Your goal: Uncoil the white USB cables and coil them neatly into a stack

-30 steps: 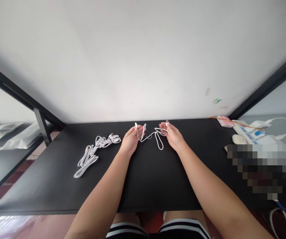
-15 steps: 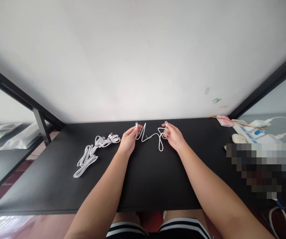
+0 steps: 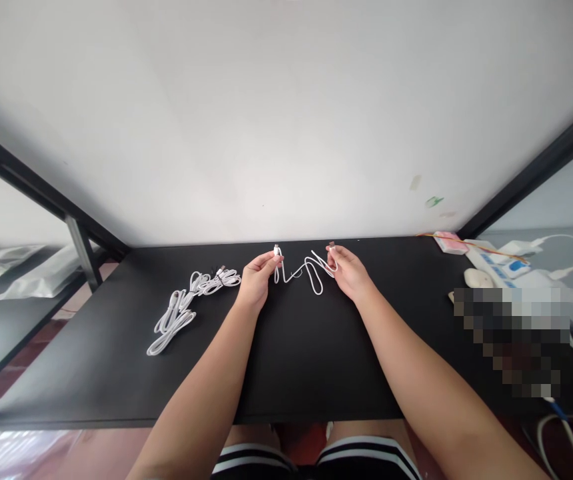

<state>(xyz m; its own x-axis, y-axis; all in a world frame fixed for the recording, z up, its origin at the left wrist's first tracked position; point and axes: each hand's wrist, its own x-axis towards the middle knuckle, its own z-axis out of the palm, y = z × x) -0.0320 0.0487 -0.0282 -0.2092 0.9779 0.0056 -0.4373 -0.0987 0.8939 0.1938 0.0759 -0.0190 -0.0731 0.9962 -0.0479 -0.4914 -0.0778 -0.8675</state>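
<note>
- White slender plastic-coated cable (image 3: pixel 302 267) spans the space between our two hands, near the back edge of the smooth black tabletop (image 3: pixel 316 360), in bends and a loose loop.
- Our left hand (image 3: pixel 257 275) is closed on one end of it, thumb and fingers pinching the small white left-hand plug (image 3: pixel 276 249), whose tip points away from us.
- Our right hand (image 3: pixel 350 270) grips the other end, with the metal-tipped right-hand plug (image 3: pixel 332 246) standing out beyond the fingertips.
- Between our hands the cable dips into a narrow V on the left and droops into the loop just beside our right hand; we cannot tell whether these bends touch the surface.
- Left of our left hand, well apart from our right, we have white bundled cables (image 3: pixel 171 323) lying folded on the tabletop.
- Far to our right we see a pink-and-white box (image 3: pixel 450 243), a long white power strip (image 3: pixel 487 260) with plugs in it, and a rounded white object (image 3: pixel 478 279); a pixelated patch hides what lies nearer us.
</note>
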